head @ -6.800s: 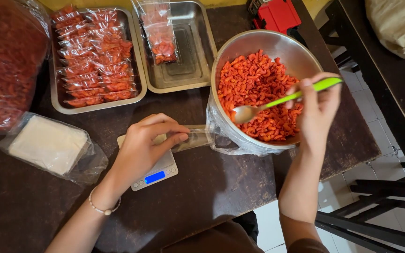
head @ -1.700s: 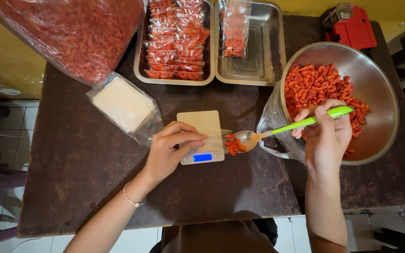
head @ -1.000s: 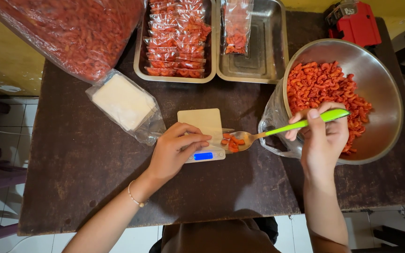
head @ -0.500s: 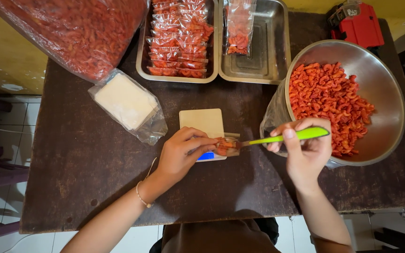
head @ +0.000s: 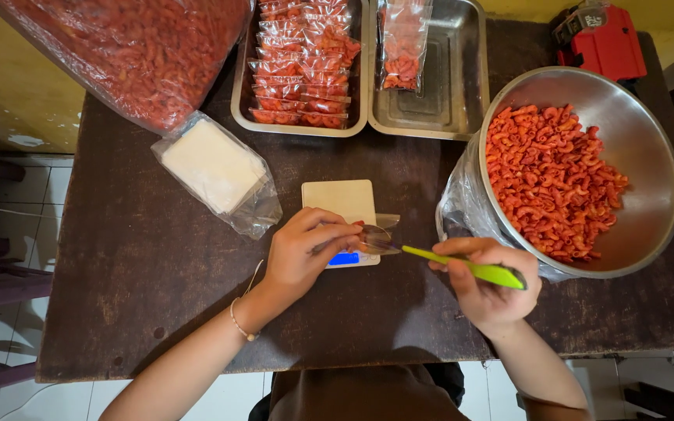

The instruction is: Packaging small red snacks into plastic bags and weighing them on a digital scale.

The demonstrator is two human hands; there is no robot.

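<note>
My left hand [head: 307,249] holds a small clear plastic bag [head: 380,231] at the front of a small digital scale [head: 341,214] on the dark wooden table [head: 142,257]. My right hand [head: 489,284] grips a spoon with a green handle [head: 462,265]; its metal bowl is pushed into the bag's mouth beside my left fingers. To the right stands a large steel bowl [head: 641,179] holding red-orange macaroni snacks [head: 551,179].
Two steel trays at the back: the left tray [head: 242,93] holds several filled snack packets, the right tray [head: 462,78] one packet. A big bag of red snacks [head: 134,47] lies back left, a packet of empty bags [head: 216,168] near it, a red device [head: 598,47] back right.
The spoon, loaded from the bowl, has moved left and gone into the small bag held at the scale. My right hand has dropped lower, toward the table's front edge.
</note>
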